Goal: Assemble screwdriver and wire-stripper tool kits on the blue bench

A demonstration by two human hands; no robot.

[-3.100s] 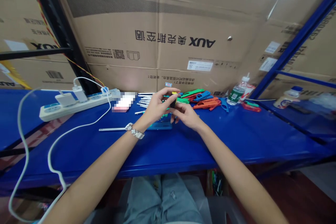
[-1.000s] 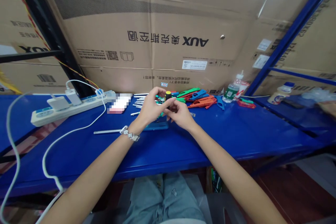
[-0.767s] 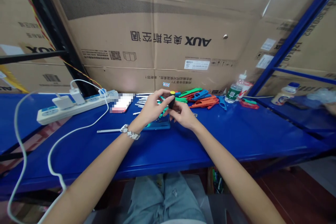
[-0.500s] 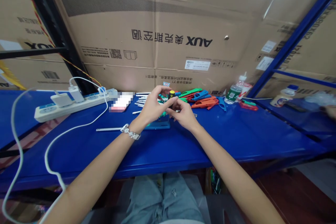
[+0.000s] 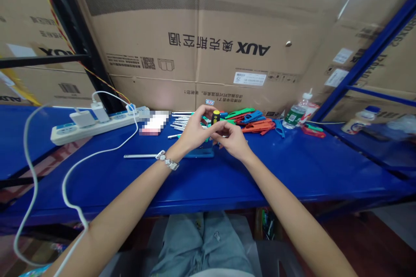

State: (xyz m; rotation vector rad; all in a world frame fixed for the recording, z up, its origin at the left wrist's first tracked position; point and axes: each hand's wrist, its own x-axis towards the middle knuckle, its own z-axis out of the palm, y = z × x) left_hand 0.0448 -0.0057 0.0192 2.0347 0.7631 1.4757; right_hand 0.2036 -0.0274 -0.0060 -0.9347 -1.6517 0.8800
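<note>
A short screwdriver (image 5: 215, 116) with a black and yellow handle stands upright between my hands, yellow end up. My left hand (image 5: 196, 132) is closed around its handle, thumb reaching towards the right. Pressed close from the other side, my right hand (image 5: 234, 139) has thumb and fingers pinched together just below the handle; what they grip is hidden. Under the hands lies a blue plastic part (image 5: 203, 153), and a thin metal rod (image 5: 139, 156) extends to the left of it. Behind my left hand, several silver rods (image 5: 182, 122) lie in a pile.
Orange, blue and green plastic pieces (image 5: 258, 126) are heaped right of my hands. Beyond them stand a green-labelled bottle (image 5: 294, 114) and a red item (image 5: 313, 130). A power strip (image 5: 94, 127) with white cables lies left. Cardboard boxes (image 5: 221, 17) back the blue table (image 5: 292, 169).
The view has shifted slightly, so everything sits a little further right. My hands keep nearly the same pose around the screwdriver, whose handle shows more now.
</note>
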